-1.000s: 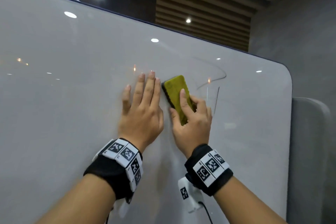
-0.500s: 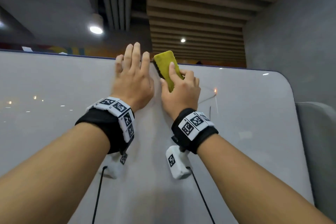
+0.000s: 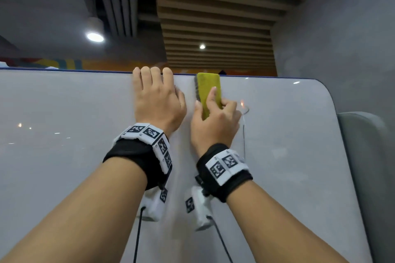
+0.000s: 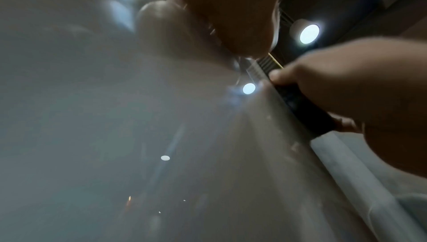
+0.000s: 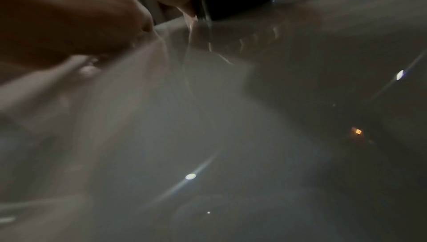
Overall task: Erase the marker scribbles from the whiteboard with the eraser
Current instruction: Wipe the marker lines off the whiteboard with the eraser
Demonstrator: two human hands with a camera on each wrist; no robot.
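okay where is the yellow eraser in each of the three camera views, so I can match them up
Head: the eraser stands upright at the whiteboard's top edge, upper centre, held by the right hand.
Left wrist: its dark edge shows right of centre, against the board.
Right wrist: its dark underside sits at the top centre.
Shared landmark: the right hand's thumb on the eraser's side.

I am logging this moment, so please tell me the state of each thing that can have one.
whiteboard: upright, glossy, mostly wiped.
marker scribbles: thin line remains right of the right hand.
eraser: pressed on the board at its top edge.
left hand: flat on the board, fingers at the top edge.
right hand: grips the eraser.
ceiling lights: lit.
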